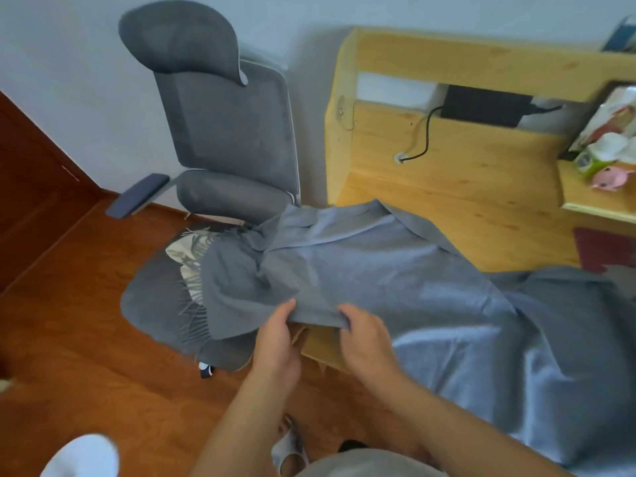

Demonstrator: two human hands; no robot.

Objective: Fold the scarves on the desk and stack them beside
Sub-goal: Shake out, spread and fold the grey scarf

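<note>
both hands [275,342] [364,339] pinch the grey scarf [395,277] edge; fingers hidden beneath it.

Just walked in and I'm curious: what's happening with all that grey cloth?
A person is handling a big grey scarf spread over a wooden desk. Both hands pinch its near edge: the left hand and the right hand sit close together. The scarf's fringed end hangs off the desk onto the seat of a grey chair, where another pale cloth lies beneath it. The scarf isn't folded yet.
</note>
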